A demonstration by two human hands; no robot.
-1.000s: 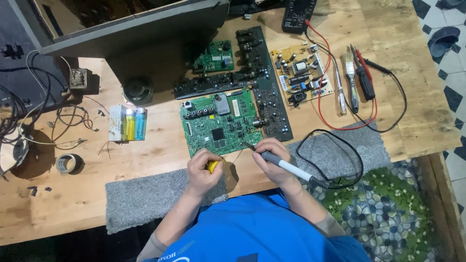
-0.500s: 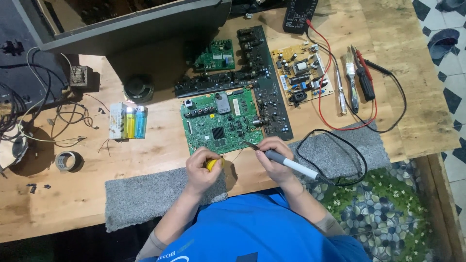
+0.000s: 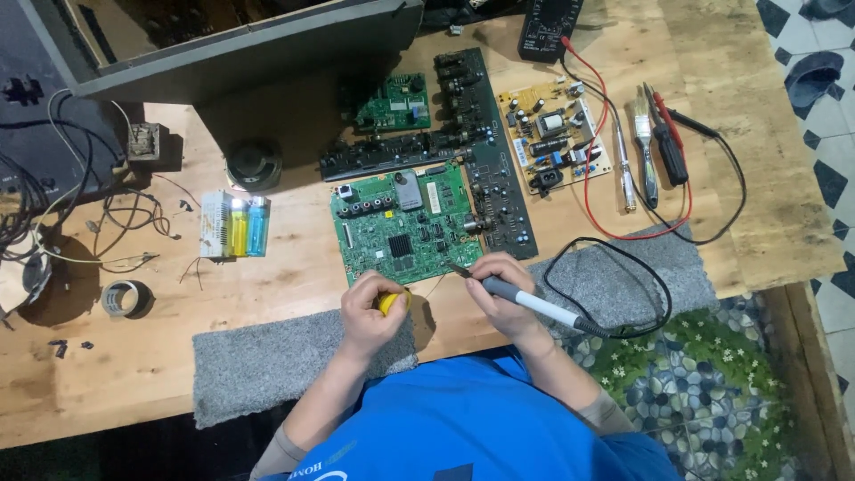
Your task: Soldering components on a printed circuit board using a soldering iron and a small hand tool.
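Since 1.0 s ago, the right hand (image 3: 504, 289) has swung the soldering iron (image 3: 525, 300) so its tip meets the near edge of the green circuit board (image 3: 405, 227), at table centre. Fingers clamp the handle. Left hand (image 3: 370, 307) stays curled, gripping a yellow object (image 3: 388, 302) beside it

The person wears a bright blue shirt (image 3: 472, 419) with short sleeves; a grey cuff or undersleeve edge shows at each upper arm. White lettering runs along the shirt near the bottom of the view. Both forearms and both hands, left (image 3: 372, 316) and right (image 3: 503, 294), are bare, without gloves.
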